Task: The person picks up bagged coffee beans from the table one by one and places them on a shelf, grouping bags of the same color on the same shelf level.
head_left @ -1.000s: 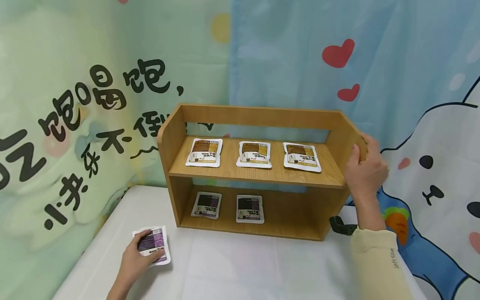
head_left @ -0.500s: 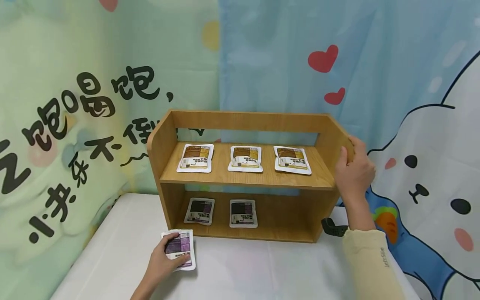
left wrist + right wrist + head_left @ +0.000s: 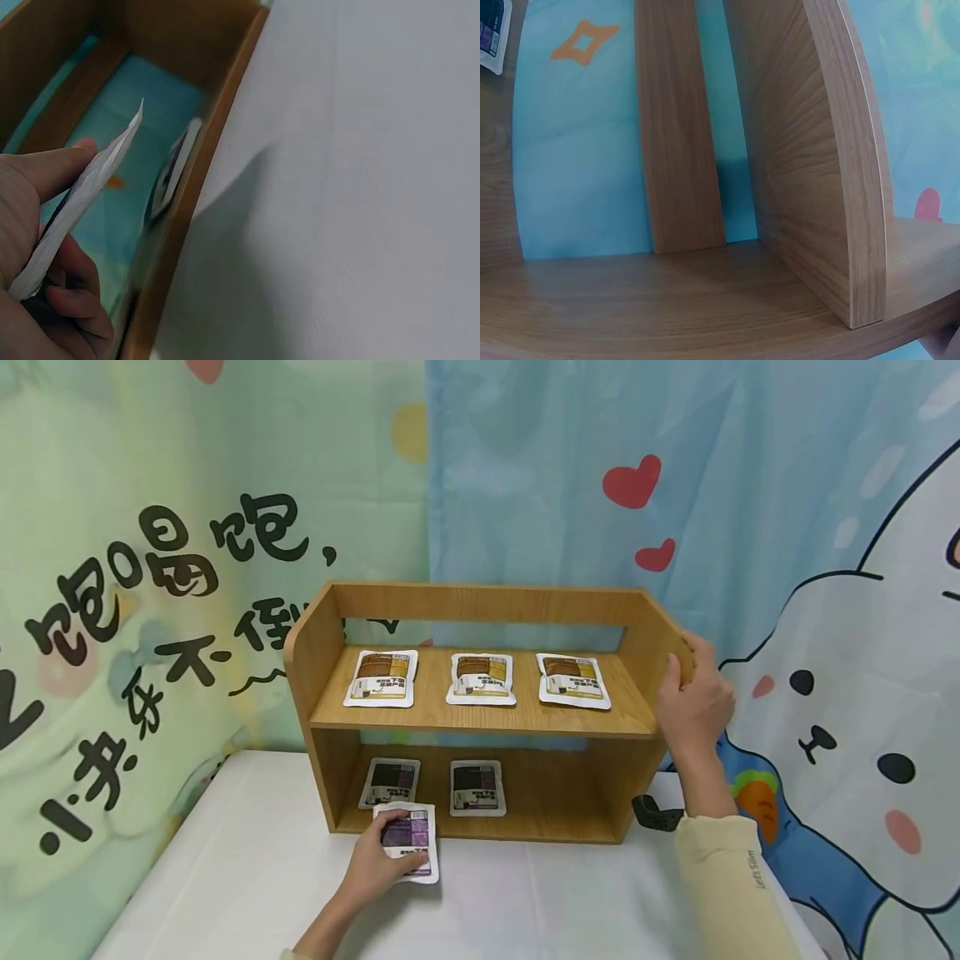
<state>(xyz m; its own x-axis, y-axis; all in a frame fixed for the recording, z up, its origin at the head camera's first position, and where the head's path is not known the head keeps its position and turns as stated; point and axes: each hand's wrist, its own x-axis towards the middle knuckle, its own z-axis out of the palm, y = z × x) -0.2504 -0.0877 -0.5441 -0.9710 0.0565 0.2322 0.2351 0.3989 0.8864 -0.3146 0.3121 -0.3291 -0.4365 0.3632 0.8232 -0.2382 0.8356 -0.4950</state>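
Note:
In the head view my left hand (image 3: 371,864) holds a white pouch with a purple label (image 3: 408,837) between thumb and fingers, in front of the lower left of a two-tier wooden shelf (image 3: 480,723). The pouch overlaps the shelf's front edge and the bottom of a dark-labelled pouch (image 3: 392,781). The left wrist view shows the held pouch (image 3: 94,176) edge-on and tilted. My right hand (image 3: 696,693) grips the shelf's right side panel, thumb on the inner side. Another dark-labelled pouch (image 3: 477,787) leans at the middle of the lower tier.
Three brown-and-yellow pouches, left (image 3: 382,678), middle (image 3: 482,679) and right (image 3: 573,681), lean along the upper tier. The shelf stands on a white-covered table (image 3: 225,860). Behind hang printed curtains (image 3: 517,485). A black object (image 3: 656,814) shows beside my right wrist.
My left hand has carried the purple-labelled pouch rightward, from the table's left side to the front of the lower tier. The right hand keeps its grip; the head view has shifted slightly.

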